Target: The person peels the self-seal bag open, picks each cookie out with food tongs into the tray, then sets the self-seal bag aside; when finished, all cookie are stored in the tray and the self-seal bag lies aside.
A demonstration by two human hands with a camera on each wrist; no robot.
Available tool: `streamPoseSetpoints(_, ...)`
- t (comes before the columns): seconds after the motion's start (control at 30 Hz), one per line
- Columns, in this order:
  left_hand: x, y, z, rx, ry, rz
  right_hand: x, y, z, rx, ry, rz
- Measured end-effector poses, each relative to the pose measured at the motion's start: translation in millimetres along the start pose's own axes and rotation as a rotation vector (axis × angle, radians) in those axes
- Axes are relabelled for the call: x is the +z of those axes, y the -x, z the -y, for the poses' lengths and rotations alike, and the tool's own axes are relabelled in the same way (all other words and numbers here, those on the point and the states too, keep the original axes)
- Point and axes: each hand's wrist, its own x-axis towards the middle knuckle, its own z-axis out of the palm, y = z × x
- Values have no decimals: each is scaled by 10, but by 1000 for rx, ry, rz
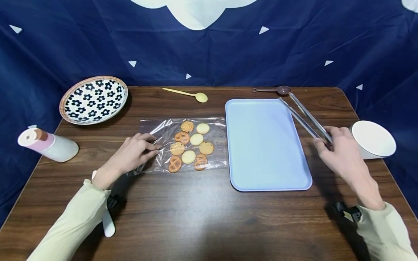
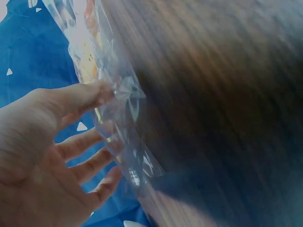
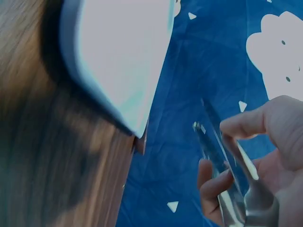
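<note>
A clear plastic bag (image 1: pixel 156 165) lies flat on the table, with several cookies (image 1: pixel 196 139) and pretzel-shaped biscuits (image 1: pixel 175 164) showing through it. My left hand (image 1: pixel 135 152) is at the bag's left end, and the left wrist view shows the thumb and fingertips on the loose plastic edge. Metal tongs (image 1: pixel 305 123) are in my right hand (image 1: pixel 343 156), which grips them near the handle end. Their arms are spread and point away from me, over the far right corner of a light blue tray (image 1: pixel 267 145). The right wrist view shows thumb and fingers around the tongs.
A flower-patterned bowl (image 1: pixel 94 101) stands at the back left, a white and pink canister (image 1: pixel 49 145) before it. Yellow (image 1: pixel 201 97) and brown (image 1: pixel 283 90) spoons lie at the back. A white bowl (image 1: pixel 373 139) stands beyond my right hand; a white utensil (image 1: pixel 109 226) lies under my left forearm.
</note>
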Motion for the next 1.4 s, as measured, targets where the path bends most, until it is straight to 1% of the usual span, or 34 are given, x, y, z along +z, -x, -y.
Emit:
streamPoseSetpoints(0.1, 6, -19, 0, 20, 4, -35, 24, -5, 93, -55, -15, -14)
streamPoseSetpoints(0.23, 11, -28, -5, 2, 43, -67, 75, -23, 203, -155, -6, -16)
streamPoseSetpoints(0.33, 3, -27, -23, -48, 67, -65, 118, -35, 277, -235, 1, 20)
streamPoseSetpoints(0.47, -15, -26, -40, -75, 80, -56, 178, -48, 364, -336, 13, 81)
streamPoseSetpoints(0.57, -23, -19, -38, -64, 99, -70, 227, -68, 419, -419, 25, 106)
streamPoseSetpoints(0.67, -20, -13, -22, -48, 130, -99, 275, -95, 471, -499, 37, 135)
streamPoseSetpoints(0.8, -10, -5, -2, -21, 162, -140, 350, -129, 548, -567, 46, 183)
streamPoseSetpoints(0.93, -1, -4, 12, -8, 194, -162, 421, -168, 624, -596, 51, 224)
streamPoseSetpoints(1.1, 15, 0, 37, 1, 218, -172, 458, -232, 669, -594, 62, 282)
streamPoseSetpoints(1.2, 15, 1, 49, 11, 227, -166, 444, -264, 653, -583, 57, 285)
streamPoseSetpoints(1.4, 6, 8, 52, 23, 242, -146, 411, -296, 586, -569, 68, 258)
